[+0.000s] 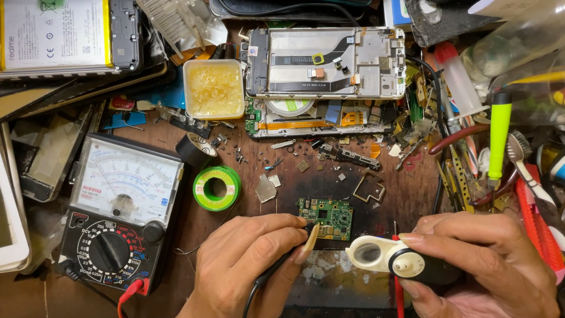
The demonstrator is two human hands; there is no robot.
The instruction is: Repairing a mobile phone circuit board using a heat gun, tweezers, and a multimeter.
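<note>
Black-cased and white-faced, an analog multimeter (pixel 120 212) lies at the left of the wooden tabletop (pixel 406 194), its red lead plugged in at the lower edge. Just right of it sit a roll of black tape (pixel 196 151), a green spool of solder wire (pixel 216 188) and, farther back, a small tub of yellowish flux paste (pixel 213 88). The left hand (pixel 247 265) is closed around a thin black probe (pixel 282 262), the tip resting at the left edge of a small green circuit board (pixel 325 217) that lies flat near the middle front of the tabletop. Behind the board lies a disassembled phone frame (pixel 326 62), with loose screws and metal shields scattered between them. The right hand (pixel 477 265) grips a white folding loupe (pixel 382 256), held just beside the board's lower right corner. At the far right lies a green-handled tool (pixel 499 135). Judged risk: the probe tip could slip across closely spaced components and bridge contacts, since the board is unclamped; loose metal debris nearby could also short it if the board shifts.
</note>
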